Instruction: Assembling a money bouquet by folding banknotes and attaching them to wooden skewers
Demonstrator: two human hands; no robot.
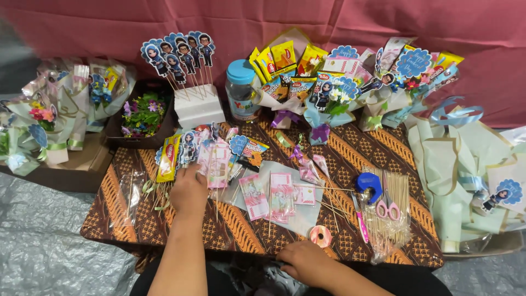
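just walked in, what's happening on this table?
A person sits at a low table covered in a brown batik cloth. The left hand rests on a fan of skewered items, snack packets, cartoon cutouts and pink banknotes in clear sleeves. The right hand sits at the near table edge, close to a pink tape roll. Pink scissors lie on a bag of bamboo skewers. Finished snack bouquets line the back.

Red cloth backdrop (pixel 109 27), batik-covered low table (pixel 339 148), grey floor tarp (pixel 44 241).
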